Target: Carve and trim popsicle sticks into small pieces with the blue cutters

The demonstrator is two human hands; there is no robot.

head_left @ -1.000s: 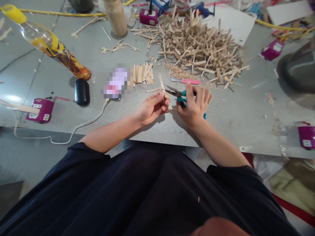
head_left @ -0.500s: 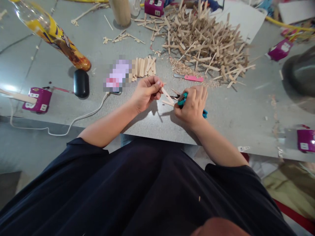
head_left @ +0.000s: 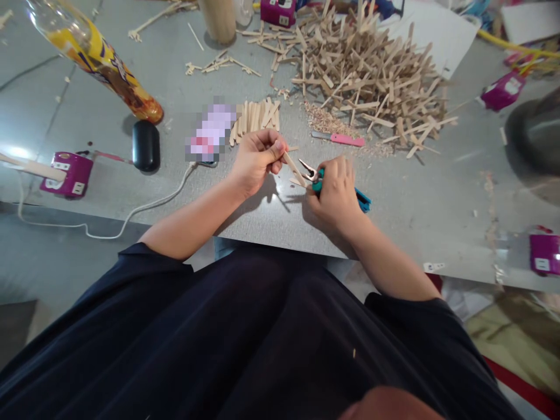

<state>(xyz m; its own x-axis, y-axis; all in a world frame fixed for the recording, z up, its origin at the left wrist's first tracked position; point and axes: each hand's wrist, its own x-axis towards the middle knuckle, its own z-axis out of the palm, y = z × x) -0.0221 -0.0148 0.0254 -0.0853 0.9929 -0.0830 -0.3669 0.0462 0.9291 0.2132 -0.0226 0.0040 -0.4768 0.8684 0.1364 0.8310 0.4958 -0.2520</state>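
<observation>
My left hand [head_left: 261, 161] pinches a thin flat wooden stick [head_left: 295, 168] between thumb and fingers, with the stick slanting down to the right. The fingers of my right hand [head_left: 336, 192] are wrapped round teal-handled pliers [head_left: 317, 175]. Their narrow metal jaws are spread and lie close to the stick; I cannot tell whether they touch it. Just above my left hand lies a neat row of wooden sticks [head_left: 256, 119]. A big jumbled heap of crossed wooden pieces [head_left: 367, 70] covers the far part of the table.
A pink-handled knife [head_left: 345, 139] lies beside wood crumbs [head_left: 326, 119]. To the left are a phone [head_left: 212, 133] on a white cable [head_left: 144, 211], a black case [head_left: 146, 146], a drink bottle [head_left: 102, 64] and a purple power socket [head_left: 70, 175]. A dark round container [head_left: 536, 131] stands at right.
The plier jaws have opened wider and turned upward as my right hand shifted slightly left. My left hand still holds the stick in nearly the same place.
</observation>
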